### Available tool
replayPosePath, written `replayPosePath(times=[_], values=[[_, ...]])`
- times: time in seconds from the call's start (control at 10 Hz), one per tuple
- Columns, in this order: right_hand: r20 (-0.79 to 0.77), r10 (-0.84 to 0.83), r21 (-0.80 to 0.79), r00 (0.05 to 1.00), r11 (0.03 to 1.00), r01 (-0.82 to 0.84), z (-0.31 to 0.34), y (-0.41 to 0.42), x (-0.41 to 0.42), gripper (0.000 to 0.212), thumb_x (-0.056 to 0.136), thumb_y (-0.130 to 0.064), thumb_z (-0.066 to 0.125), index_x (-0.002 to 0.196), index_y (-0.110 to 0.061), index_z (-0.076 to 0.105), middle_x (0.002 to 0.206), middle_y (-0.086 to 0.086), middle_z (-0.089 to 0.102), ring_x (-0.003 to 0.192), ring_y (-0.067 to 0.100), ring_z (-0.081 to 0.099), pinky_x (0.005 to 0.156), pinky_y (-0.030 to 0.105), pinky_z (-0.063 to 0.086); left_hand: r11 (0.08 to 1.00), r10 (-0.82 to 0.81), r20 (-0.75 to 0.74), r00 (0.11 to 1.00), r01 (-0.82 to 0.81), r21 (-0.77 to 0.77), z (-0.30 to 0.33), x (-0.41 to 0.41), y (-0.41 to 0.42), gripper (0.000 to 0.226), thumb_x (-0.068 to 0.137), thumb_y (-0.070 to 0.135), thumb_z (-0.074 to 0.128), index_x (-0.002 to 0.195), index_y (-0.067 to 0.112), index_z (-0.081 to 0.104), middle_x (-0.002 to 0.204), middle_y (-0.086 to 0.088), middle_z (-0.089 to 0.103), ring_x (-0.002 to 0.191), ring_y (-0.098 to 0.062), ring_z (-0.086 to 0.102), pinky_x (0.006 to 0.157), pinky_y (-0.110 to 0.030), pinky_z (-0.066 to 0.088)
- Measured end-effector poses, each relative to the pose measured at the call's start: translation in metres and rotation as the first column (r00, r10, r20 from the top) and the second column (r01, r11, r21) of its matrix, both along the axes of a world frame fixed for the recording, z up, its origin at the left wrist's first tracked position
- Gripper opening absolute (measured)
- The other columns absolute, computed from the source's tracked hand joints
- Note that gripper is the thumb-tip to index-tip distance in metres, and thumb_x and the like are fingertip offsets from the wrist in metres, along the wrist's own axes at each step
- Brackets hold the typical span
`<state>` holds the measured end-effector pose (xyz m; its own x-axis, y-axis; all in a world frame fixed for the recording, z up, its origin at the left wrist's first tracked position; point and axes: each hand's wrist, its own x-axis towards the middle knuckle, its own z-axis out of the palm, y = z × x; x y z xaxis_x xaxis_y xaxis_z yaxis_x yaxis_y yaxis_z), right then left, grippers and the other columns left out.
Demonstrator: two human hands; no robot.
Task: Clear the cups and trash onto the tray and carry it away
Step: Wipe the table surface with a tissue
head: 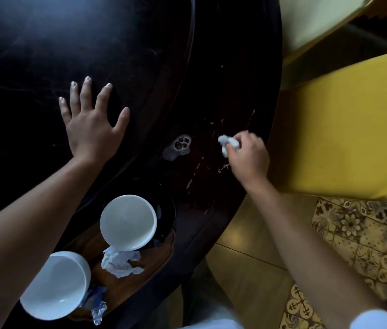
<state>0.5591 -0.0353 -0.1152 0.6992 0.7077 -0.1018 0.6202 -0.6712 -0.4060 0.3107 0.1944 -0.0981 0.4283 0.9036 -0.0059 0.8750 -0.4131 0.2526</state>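
Two white cups stand on a dark wooden tray (164,252) at the near table edge: one cup (128,222) on a black saucer (167,212), the other cup (56,284) nearer me. Crumpled white tissue (120,262) and a bit of foil wrapper (99,312) lie on the tray beside them. My left hand (90,124) lies flat on the dark table top, fingers spread. My right hand (247,155) grips a small white tissue wad (225,141) just over the table near its right edge.
A foamy spill (179,146) and light splash streaks (195,172) mark the round dark table (211,67). A yellow cushioned chair (344,129) stands close on the right. Patterned floor tiles (358,233) show below it.
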Motion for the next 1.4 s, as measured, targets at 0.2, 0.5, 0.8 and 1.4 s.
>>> replayPosePath(times=[0.2, 0.5, 0.8, 1.4], values=[[-0.137, 0.021, -0.035, 0.99, 0.999, -0.026, 0.007, -0.026, -0.04, 0.014, 0.091, -0.032, 0.065, 0.093, -0.019, 0.062, 0.09, -0.006, 0.06, 0.085, 0.018, 0.056, 0.065, 0.03, 0.038, 1.0, -0.004, 0.004, 1.0, 0.004, 0.005, -0.001, -0.001, -0.001, 0.066, 0.099, 0.064, 0.04, 0.156, 0.03, 0.035, 0.17, -0.008, 0.016, 0.158, -0.03, 0.005, 0.126, -0.053, 0.0], [-0.061, -0.242, 0.139, 0.968, 0.959, 0.248, 0.025, 0.049, 0.09, 0.015, 0.088, -0.03, 0.064, 0.1, -0.022, 0.063, 0.102, 0.0, 0.069, 0.094, 0.023, 0.064, 0.073, 0.031, 0.048, 1.0, 0.002, 0.013, 1.0, -0.002, 0.017, -0.002, 0.0, -0.001, 0.065, 0.099, 0.061, 0.043, 0.155, 0.029, 0.037, 0.17, -0.008, 0.018, 0.158, -0.03, 0.007, 0.126, -0.052, 0.001], [-0.028, -0.177, 0.032, 0.984, 0.984, 0.177, 0.001, 0.031, 0.049, 0.013, 0.093, -0.027, 0.06, 0.097, -0.014, 0.06, 0.1, 0.005, 0.064, 0.091, 0.024, 0.06, 0.069, 0.028, 0.038, 1.0, 0.006, 0.004, 1.0, -0.006, 0.016, -0.001, 0.0, -0.001, 0.065, 0.099, 0.061, 0.043, 0.155, 0.028, 0.037, 0.169, -0.008, 0.018, 0.157, -0.03, 0.007, 0.126, -0.052, 0.001], [-0.147, -0.272, 0.196, 0.951, 0.934, 0.297, 0.021, 0.067, 0.057, 0.013, 0.089, -0.032, 0.068, 0.095, -0.021, 0.065, 0.087, -0.009, 0.063, 0.084, 0.017, 0.064, 0.067, 0.028, 0.046, 1.0, 0.005, 0.014, 1.0, -0.005, 0.022, -0.003, -0.003, -0.002, 0.065, 0.099, 0.062, 0.043, 0.154, 0.03, 0.038, 0.169, -0.007, 0.02, 0.158, -0.028, 0.007, 0.126, -0.051, 0.001]])
